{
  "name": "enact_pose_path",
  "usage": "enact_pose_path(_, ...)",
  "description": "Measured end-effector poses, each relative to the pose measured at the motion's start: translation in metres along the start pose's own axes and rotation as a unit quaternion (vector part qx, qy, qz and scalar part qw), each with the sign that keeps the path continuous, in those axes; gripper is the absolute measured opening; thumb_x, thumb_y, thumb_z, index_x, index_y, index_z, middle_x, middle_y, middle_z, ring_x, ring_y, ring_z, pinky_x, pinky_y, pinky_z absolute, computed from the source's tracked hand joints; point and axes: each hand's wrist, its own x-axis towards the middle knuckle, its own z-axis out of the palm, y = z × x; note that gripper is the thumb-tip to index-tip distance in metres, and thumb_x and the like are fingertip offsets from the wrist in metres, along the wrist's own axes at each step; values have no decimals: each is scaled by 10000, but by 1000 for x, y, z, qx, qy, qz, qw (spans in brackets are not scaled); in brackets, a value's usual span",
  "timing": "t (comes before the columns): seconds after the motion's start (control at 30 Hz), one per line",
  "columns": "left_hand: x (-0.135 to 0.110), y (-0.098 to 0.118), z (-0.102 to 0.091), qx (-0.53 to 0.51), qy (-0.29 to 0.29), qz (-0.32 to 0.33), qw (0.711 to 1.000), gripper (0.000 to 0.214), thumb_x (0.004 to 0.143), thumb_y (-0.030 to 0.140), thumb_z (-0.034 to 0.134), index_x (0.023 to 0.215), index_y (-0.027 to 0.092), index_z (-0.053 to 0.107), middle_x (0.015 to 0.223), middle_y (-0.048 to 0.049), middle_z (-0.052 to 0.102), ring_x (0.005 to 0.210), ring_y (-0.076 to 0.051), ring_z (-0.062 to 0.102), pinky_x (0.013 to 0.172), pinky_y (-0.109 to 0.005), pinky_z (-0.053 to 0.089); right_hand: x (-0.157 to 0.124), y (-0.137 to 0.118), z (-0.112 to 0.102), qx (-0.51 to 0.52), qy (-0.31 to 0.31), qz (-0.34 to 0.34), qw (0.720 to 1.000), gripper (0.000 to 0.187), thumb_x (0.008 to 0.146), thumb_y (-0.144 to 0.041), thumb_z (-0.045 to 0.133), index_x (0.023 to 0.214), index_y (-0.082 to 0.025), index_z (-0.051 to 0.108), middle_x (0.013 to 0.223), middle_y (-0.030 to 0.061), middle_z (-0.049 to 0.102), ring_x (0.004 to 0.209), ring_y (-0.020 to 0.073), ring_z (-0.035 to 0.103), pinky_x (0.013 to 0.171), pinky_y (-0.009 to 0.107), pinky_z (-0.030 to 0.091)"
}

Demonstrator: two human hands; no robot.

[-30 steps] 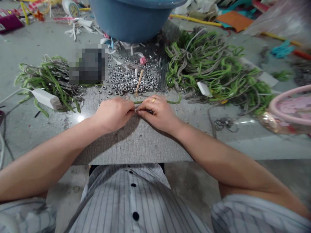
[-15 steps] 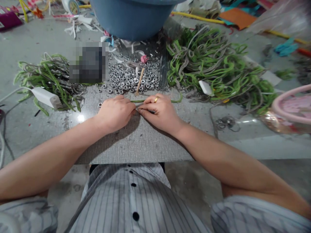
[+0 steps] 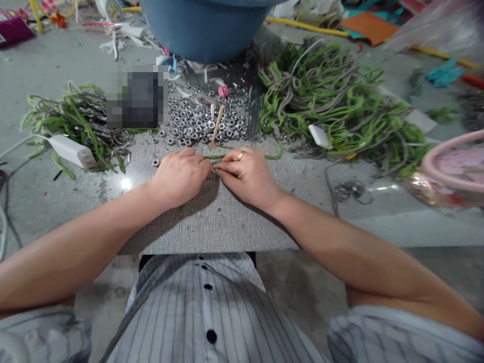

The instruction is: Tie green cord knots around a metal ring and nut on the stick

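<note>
My left hand [image 3: 180, 176] and my right hand [image 3: 250, 176] meet fingertip to fingertip low over the grey textured board [image 3: 181, 232]. Both are closed in a pinch on a thin green and grey cord [image 3: 275, 156]. Its green part runs behind the right fingers and curls up on the right. A tiny light bit shows between the fingertips, too small to name. The left fingertips are mostly hidden. Just beyond my hands lies a spread of metal nuts [image 3: 192, 123], with a thin wooden stick [image 3: 218, 126] on them. One loose nut [image 3: 156, 163] sits beside my left hand.
Green and grey cords lie in a large heap [image 3: 321, 96] at right and a smaller bundle [image 3: 75, 116] with metal rings at left. A blue basin [image 3: 207, 30] stands behind the nuts. A white adapter [image 3: 73, 151] and a pink-rimmed basket [image 3: 434, 161] flank the board.
Hardly anything differs. The right fingers have shifted very slightly, and both hands keep their pinch at the same spot.
</note>
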Motion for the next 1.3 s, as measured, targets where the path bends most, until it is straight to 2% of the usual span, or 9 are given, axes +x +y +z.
enact_pose_path(0.1, -1, 0, -3, 0, 6, 10, 1000, 222, 925, 183, 475, 851, 163, 683, 775, -64, 679, 783, -199, 567, 558, -306, 327, 0, -2, -3, -15, -4, -3, 1000, 209, 898, -237, 580, 904, -253, 788, 849, 46, 708, 824, 211, 562, 763, 386, 333)
enact_pose_path(0.3, -1, 3, -10, -2, -33, 32, 999, 249, 932, 180, 453, 877, 150, 694, 796, -90, 684, 806, -225, 587, 582, -327, 376, -2, -7, -8, -79, -2, -34, 996, 246, 922, -272, 542, 875, -269, 784, 829, 37, 724, 794, 207, 547, 741, 385, 288)
enact_pose_path(0.47, 0, 5, -7, -3, 2, 55, 999, 249, 885, 120, 460, 799, 127, 695, 694, -92, 655, 749, -222, 606, 567, -307, 374, -4, -8, -8, -114, -4, -53, 992, 303, 960, -280, 485, 874, -255, 774, 821, 31, 730, 756, 182, 541, 746, 384, 266)
enact_pose_path(0.6, -1, 4, -6, -16, 0, 46, 999, 206, 866, 127, 496, 796, 133, 690, 718, -85, 674, 758, -219, 610, 568, -299, 383, -1, -1, -8, -82, -8, -49, 995, 278, 952, -291, 514, 867, -247, 775, 801, 40, 723, 772, 187, 561, 757, 391, 281)
enact_pose_path(0.73, -2, 0, -7, -103, 15, -27, 994, 245, 922, 227, 489, 814, 138, 690, 779, -82, 699, 757, -192, 604, 567, -273, 375, 3, 7, -12, 27, 7, -42, 999, 235, 934, -331, 551, 917, -241, 767, 839, 45, 721, 843, 205, 595, 805, 399, 368)
enact_pose_path(0.87, -1, -5, -11, -302, 55, -88, 948, 286, 900, 248, 502, 661, 151, 626, 574, -3, 577, 563, -115, 504, 523, -238, 337, 6, 1, -21, 187, 24, 25, 982, 272, 917, -433, 565, 985, -234, 737, 913, 47, 718, 853, 189, 617, 784, 367, 463)
enact_pose_path(1.0, 0, -5, -14, -446, 73, -111, 885, 307, 883, 261, 518, 601, 154, 574, 504, 37, 483, 490, -80, 421, 503, -220, 327, 8, -8, -26, 361, -11, 123, 924, 360, 834, -554, 636, 905, -208, 708, 796, 18, 683, 668, 132, 580, 626, 293, 472)
enact_pose_path(1.13, 1, -2, -14, -498, 53, -108, 859, 305, 880, 278, 521, 611, 153, 588, 519, 34, 485, 495, -78, 416, 500, -219, 338, 10, -11, -26, 436, -40, 160, 885, 412, 785, -619, 652, 790, -206, 648, 628, -33, 570, 536, 90, 469, 515, 249, 406)
enact_pose_path(1.3, 1, -1, -13, -521, 51, -122, 843, 138, 848, 235, 541, 830, 148, 647, 682, -1, 613, 580, -92, 493, 534, -220, 388, 10, -13, -29, 444, -59, 151, 881, 416, 805, -595, 645, 682, -206, 564, 569, -52, 491, 517, 78, 413, 501, 240, 370)
